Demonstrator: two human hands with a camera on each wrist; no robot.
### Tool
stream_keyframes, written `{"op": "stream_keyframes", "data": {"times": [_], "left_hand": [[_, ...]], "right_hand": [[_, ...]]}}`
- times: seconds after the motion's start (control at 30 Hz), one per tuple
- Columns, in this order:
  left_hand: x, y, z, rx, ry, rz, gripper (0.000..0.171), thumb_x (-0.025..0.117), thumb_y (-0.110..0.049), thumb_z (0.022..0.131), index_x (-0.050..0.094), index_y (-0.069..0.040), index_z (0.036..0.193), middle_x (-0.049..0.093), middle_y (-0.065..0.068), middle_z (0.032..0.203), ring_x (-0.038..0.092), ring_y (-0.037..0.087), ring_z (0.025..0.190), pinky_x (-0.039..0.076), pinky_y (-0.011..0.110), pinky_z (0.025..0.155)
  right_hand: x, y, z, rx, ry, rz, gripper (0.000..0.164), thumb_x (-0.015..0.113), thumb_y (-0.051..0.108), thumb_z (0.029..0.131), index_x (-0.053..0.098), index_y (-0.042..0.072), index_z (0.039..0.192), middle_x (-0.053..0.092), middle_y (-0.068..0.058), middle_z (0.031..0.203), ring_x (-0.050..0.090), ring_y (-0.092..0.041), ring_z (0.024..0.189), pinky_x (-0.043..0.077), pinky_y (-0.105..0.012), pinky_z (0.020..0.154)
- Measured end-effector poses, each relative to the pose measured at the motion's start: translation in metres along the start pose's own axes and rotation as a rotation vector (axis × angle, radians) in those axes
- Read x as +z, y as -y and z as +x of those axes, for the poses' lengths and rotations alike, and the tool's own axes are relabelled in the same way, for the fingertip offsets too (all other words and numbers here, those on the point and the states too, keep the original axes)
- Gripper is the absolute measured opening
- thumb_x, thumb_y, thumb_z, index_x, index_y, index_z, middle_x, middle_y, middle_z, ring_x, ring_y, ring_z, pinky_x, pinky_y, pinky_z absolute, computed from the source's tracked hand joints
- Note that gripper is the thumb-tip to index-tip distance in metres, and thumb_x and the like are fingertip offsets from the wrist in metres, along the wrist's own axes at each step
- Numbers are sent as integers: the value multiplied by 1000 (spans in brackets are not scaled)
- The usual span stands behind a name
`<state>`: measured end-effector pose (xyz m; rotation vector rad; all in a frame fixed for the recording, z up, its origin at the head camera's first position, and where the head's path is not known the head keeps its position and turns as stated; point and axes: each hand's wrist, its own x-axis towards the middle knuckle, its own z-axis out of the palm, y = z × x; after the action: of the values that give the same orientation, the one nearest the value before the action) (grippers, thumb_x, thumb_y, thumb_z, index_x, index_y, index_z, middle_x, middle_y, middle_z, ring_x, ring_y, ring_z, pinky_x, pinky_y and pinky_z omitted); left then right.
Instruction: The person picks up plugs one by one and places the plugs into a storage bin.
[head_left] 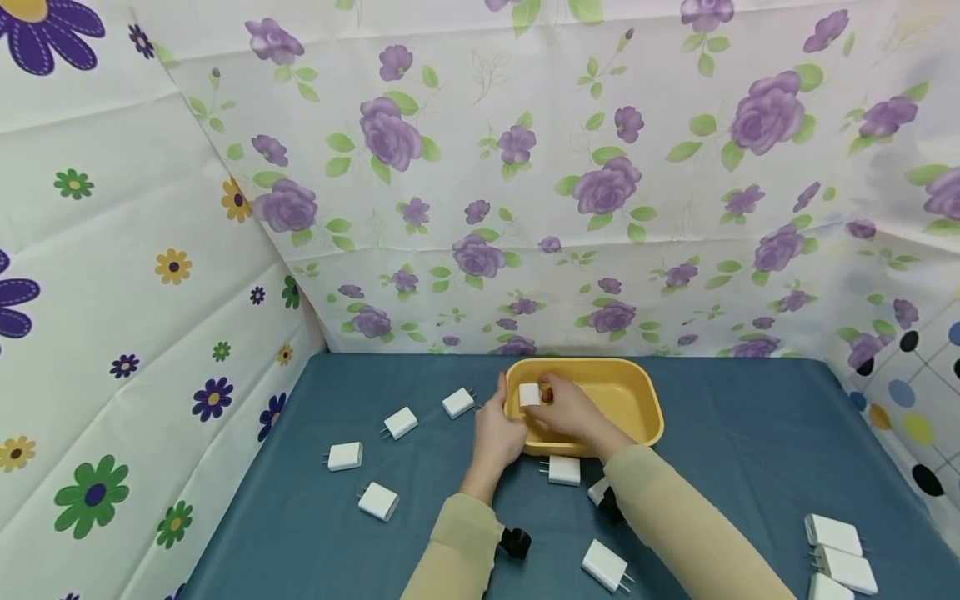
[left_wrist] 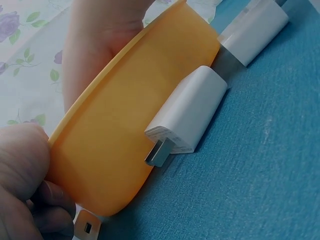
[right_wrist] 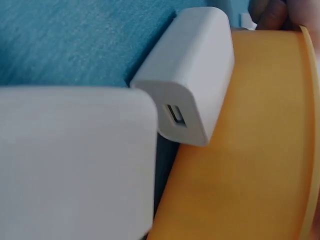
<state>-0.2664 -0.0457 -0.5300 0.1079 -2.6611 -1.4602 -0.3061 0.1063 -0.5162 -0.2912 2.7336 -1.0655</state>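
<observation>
A yellow plastic basin (head_left: 626, 404) stands at the back middle of the table. My left hand (head_left: 497, 431) grips its left rim; in the left wrist view the curled fingers (left_wrist: 52, 210) lie against the outer wall. Inside the basin, near its left end, my right hand (head_left: 572, 408) pinches a white plug-in charger (head_left: 529, 395). Part of that hand's fingers is hidden. Against the basin's front wall lies another charger (head_left: 564, 470), its metal prongs (left_wrist: 159, 152) pointing left. A further charger (head_left: 598, 490) beside it is partly covered by the right wrist.
Several white chargers lie left of the basin, one charger (head_left: 378, 502) being nearest the front. Another charger (head_left: 606, 565) lies between the forearms. At the right front, chargers (head_left: 847, 570) sit close together. Flowered sheets (head_left: 480, 208) hang behind and beside the blue table (head_left: 735, 467).
</observation>
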Motion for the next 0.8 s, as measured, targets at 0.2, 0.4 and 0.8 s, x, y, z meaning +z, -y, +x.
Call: {"op": "stream_keyframes", "data": {"times": [0.2, 0.4, 0.8], "left_hand": [[2, -1, -1, -28, 0, 2, 95, 53, 10, 68, 31, -13, 157, 52, 17, 143, 58, 23, 75, 31, 31, 48], [3, -1, -2, -42, -13, 6, 94, 54, 10, 69, 32, -14, 157, 53, 14, 143, 55, 19, 120, 45, 32, 73], [2, -8, -6, -89, -32, 109, 94, 56, 6, 74, 29, -30, 157, 56, 10, 142, 60, 27, 118, 39, 34, 62]], "right_hand": [[-11, -8, -9, 4, 61, 65, 69, 67, 38, 94, 42, 9, 151, 63, -11, 123, 59, -23, 102, 48, -42, 88], [-25, -20, -20, 21, 96, 70, 64, 63, 39, 96, 43, 13, 151, 61, -10, 128, 58, -24, 110, 45, -46, 94], [-42, -40, -48, -82, -71, 77, 42, 64, 27, 98, 61, 15, 137, 67, -5, 116, 65, -19, 94, 53, -39, 82]]}}
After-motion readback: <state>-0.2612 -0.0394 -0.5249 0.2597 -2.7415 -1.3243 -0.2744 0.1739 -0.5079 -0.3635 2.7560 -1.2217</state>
